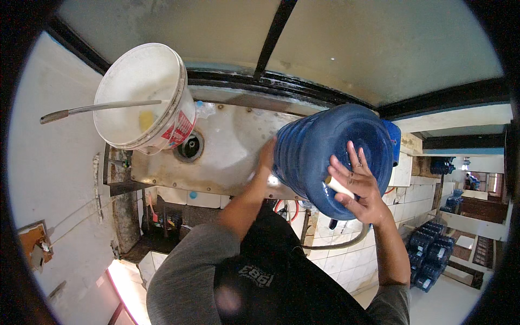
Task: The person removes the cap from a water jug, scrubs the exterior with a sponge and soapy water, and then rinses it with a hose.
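A large blue plastic water jug point(300, 150) lies tilted over the metal counter, its round base turned up toward me. My left hand point(267, 156) presses along the jug's left side, its fingertips hidden behind the ribbed wall. In front of the base is my right hand point(357, 189), with several fingers spread apart. Between its thumb and palm sits a short, pale cylindrical piece point(339, 187); what it is exactly cannot be made out. The jug's neck is out of sight.
A white bucket point(134, 77) holds something yellow point(146, 120); a metal-shafted brush or tool point(87, 109) rests across it. A round drain opening point(191, 147) pierces the metal counter point(227, 138). A hose point(337, 245) curves below the jug. Several stacked jugs point(428, 256) stand at right.
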`<state>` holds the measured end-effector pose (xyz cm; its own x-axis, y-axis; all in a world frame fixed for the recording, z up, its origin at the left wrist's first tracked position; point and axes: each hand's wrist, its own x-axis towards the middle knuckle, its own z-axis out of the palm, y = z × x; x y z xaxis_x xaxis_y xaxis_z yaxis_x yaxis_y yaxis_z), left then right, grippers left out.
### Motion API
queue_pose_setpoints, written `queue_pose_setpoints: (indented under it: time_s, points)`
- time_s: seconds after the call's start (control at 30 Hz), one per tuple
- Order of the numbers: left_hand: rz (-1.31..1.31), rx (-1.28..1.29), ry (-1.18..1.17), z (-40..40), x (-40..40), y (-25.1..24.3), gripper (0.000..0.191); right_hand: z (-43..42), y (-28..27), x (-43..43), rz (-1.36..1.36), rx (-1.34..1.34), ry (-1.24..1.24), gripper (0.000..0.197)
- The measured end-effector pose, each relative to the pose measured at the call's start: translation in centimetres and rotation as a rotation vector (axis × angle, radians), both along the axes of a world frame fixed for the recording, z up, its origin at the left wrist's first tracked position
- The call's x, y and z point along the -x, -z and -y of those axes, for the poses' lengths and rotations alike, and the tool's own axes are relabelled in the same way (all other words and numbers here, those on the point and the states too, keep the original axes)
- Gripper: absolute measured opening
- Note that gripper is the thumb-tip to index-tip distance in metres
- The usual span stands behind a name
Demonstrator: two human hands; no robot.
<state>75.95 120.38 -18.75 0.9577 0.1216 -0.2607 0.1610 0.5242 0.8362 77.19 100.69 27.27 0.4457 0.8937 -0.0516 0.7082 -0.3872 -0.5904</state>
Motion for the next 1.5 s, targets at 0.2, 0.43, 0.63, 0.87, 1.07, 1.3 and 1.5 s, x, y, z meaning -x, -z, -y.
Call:
queue_pose_setpoints:
  time_s: [0.2, 0.43, 0.63, 0.87, 1.07, 1.3, 1.5]
  points:
    - [0.075, 0.201, -0.161, 1.9, -1.2, -3.4, 0.055, -0.2, 0.0, 1.0, 0.057, 0.017, 0.131, 0.058]
    - [-0.051, 0.741, -0.453, 9.0, 4.5, -1.8, 0.051, -1.3, -0.3, 0.9, 0.133, 0.120, 0.167, 0.058]
    - [0.036, 0.234, -0.084, 1.2, -2.3, -12.2, 0.055, 0.1, 0.5, 0.0, 0.117, 0.040, 0.139, 0.056]
    - [0.150, -0.200, -0.452, 4.4, 6.8, -36.6, 0.077, -1.5, 0.5, 0.5, 0.142, 0.069, 0.195, 0.056]
    - [0.597, -0.725, -0.443, 2.5, 6.7, -26.2, 0.094, -1.1, 0.2, 0.5, 0.123, 0.029, 0.162, 0.057]
    - [0.396, -0.104, 0.092, -3.4, -2.9, -31.7, 0.065, -2.6, 0.2, 1.3, 0.050, 0.003, 0.026, 0.055]
    - [0.386, -0.071, 0.070, -1.9, -2.8, -31.5, 0.062, -2.0, 1.4, -0.1, 0.289, 0.068, 0.502, 0.062]
